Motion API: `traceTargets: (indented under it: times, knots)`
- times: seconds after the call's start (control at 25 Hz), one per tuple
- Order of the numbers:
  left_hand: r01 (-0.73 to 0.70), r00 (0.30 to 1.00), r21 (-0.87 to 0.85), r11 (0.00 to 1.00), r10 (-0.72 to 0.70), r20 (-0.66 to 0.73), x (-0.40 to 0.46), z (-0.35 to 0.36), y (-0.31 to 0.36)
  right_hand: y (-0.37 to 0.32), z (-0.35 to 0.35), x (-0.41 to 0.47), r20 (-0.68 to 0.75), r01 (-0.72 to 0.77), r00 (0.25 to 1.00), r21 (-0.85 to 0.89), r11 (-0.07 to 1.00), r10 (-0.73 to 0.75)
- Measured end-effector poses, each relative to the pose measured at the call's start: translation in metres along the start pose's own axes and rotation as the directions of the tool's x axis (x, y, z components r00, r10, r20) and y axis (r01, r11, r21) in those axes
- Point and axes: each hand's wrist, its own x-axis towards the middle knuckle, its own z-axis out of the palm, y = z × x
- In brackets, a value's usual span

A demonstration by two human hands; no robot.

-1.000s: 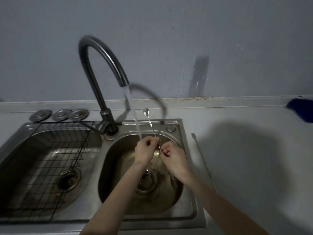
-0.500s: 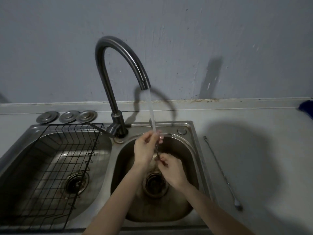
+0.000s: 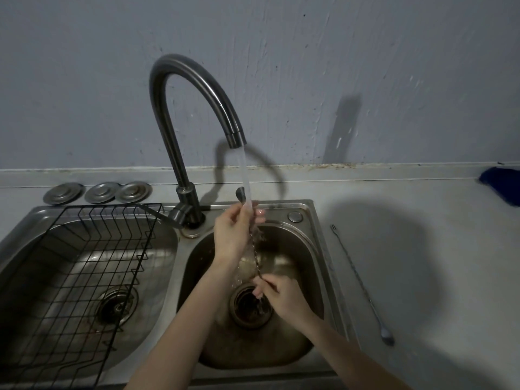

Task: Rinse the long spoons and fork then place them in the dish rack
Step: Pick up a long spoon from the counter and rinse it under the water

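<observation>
At 9 o'clock from the tap, the black wire dish rack (image 3: 84, 266) sits in the left basin and holds no cutlery that I can see. Three round metal covers (image 3: 97, 192) lie on the tabletop (image 3: 439, 277) behind it, at 12 o'clock from the rack.

The faucet (image 3: 194, 114) arches over the right sink basin (image 3: 304, 249), its stream (image 3: 244, 175) running down. The left hand (image 3: 233, 235) is raised under the water, its grip closed on the upper part of a long twisted-handle spoon (image 3: 254, 254), whose bowl pokes up just above the fingers beside the stream. At 5 o'clock from it, the right hand (image 3: 277, 295) pinches the lower end of the same handle above the drain (image 3: 250, 305), so the spoon runs steeply between both hands.

Further right, at 3 o'clock from the basin, a second long utensil (image 3: 357, 280) lies on the tabletop, small fork tines at its far end and a spoon bowl at its near end.

These pieces look thin, light and stiff, and wet steel will likely be slippery; the twisted mid-handle should offer the surest hold. The piece on the tabletop lies flat, so lifting it by one end seems easiest. A blue cloth (image 3: 503, 187) sits at the far right edge.
</observation>
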Motion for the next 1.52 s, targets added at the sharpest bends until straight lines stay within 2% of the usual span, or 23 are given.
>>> traceTargets:
  times: [0.12, 0.16, 0.24, 0.28, 0.36, 0.4, 0.44, 0.52, 0.64, 0.72, 0.76, 0.8, 0.84, 0.88, 0.96, 1.04, 1.16, 1.24, 1.4, 1.52]
  knots:
    - [-0.019, 0.999, 0.025, 1.0, 0.018, 0.051, -0.001, -0.001, -0.004, -0.002, -0.002, 0.002, -0.023, 0.018, 1.0, 0.013, 1.0, -0.017]
    - [0.036, 0.997, 0.016, 0.999, -0.037, 0.063, -0.001, -0.002, -0.01, -0.004, -0.004, 0.003, -0.045, 0.023, 0.999, 0.033, 0.999, -0.021]
    - [0.249, 0.967, -0.1, 0.963, -0.242, 0.076, -0.001, -0.01, -0.03, -0.011, -0.013, 0.005, -0.077, 0.033, 0.997, 0.089, 0.995, -0.026]
    - [0.385, 0.923, -0.221, 0.896, -0.371, 0.104, 0.001, -0.016, -0.04, -0.015, -0.02, 0.006, -0.082, 0.033, 0.996, 0.099, 0.995, -0.025]
    - [0.601, 0.779, -0.492, 0.63, -0.599, 0.184, 0.002, -0.027, -0.051, -0.025, -0.037, 0.008, -0.047, 0.009, 0.999, 0.096, 0.995, -0.004]
    - [0.64, 0.721, -0.559, 0.528, -0.663, 0.201, 0.003, -0.033, -0.057, -0.029, -0.046, 0.009, -0.002, -0.021, 1.0, 0.131, 0.991, 0.022]
    - [0.658, 0.688, -0.58, 0.48, -0.696, 0.205, 0.003, -0.036, -0.064, -0.036, -0.053, 0.01, 0.051, -0.061, 0.997, 0.205, 0.977, 0.052]
    - [0.695, 0.667, -0.532, 0.483, -0.71, 0.227, 0.001, -0.036, -0.068, -0.049, -0.06, 0.012, 0.118, -0.083, 0.992, 0.31, 0.947, 0.048]
    - [0.724, 0.675, -0.318, 0.612, -0.724, 0.141, -0.003, -0.026, -0.065, -0.063, -0.056, 0.024, 0.05, 0.013, 0.998, 0.255, 0.967, -0.026]
    - [0.693, 0.721, -0.026, 0.721, -0.692, 0.027, -0.004, -0.022, -0.061, -0.069, -0.052, 0.035, -0.04, 0.05, 0.998, 0.21, 0.976, -0.042]
    - [0.628, 0.77, 0.202, 0.752, -0.638, -0.017, -0.004, -0.023, -0.06, -0.072, -0.051, 0.04, -0.071, 0.052, 0.997, 0.19, 0.98, -0.039]
    - [0.512, 0.83, 0.455, 0.728, -0.557, -0.043, -0.005, -0.025, -0.059, -0.075, -0.051, 0.044, -0.084, 0.052, 0.996, 0.161, 0.986, -0.039]
    - [0.384, 0.889, 0.626, 0.678, -0.454, -0.054, -0.005, -0.028, -0.057, -0.077, -0.051, 0.047, -0.078, 0.056, 0.996, 0.113, 0.992, -0.047]
    - [0.278, 0.935, 0.713, 0.643, -0.352, -0.047, -0.006, -0.03, -0.053, -0.078, -0.05, 0.049, -0.058, 0.063, 0.996, 0.05, 0.997, -0.06]
    - [0.084, 0.983, 0.736, 0.672, -0.176, 0.048, -0.005, -0.03, -0.045, -0.079, -0.045, 0.051, -0.057, 0.074, 0.995, -0.085, 0.994, -0.079]
    - [-0.057, 0.989, 0.668, 0.742, -0.049, 0.139, -0.004, -0.026, -0.038, -0.076, -0.042, 0.055, -0.103, 0.069, 0.991, -0.101, 0.992, -0.08]
    - [-0.092, 0.994, 0.489, 0.867, 0.054, 0.091, -0.008, -0.025, -0.038, -0.075, -0.045, 0.054, -0.137, 0.111, 0.985, 0.016, 0.994, -0.108]
    - [-0.084, 0.996, 0.362, 0.928, 0.071, 0.048, -0.011, -0.024, -0.042, -0.076, -0.048, 0.053, -0.173, 0.152, 0.975, 0.073, 0.986, -0.138]
    - [-0.086, 0.996, 0.28, 0.956, 0.085, 0.018, -0.016, -0.018, -0.041, -0.084, -0.05, 0.056, -0.334, 0.229, 0.921, 0.048, 0.972, -0.201]
    - [-0.111, 0.994, 0.223, 0.968, 0.11, 0.019, -0.013, -0.014, -0.033, -0.087, -0.05, 0.052, -0.319, 0.282, 0.914, 0.056, 0.958, -0.25]
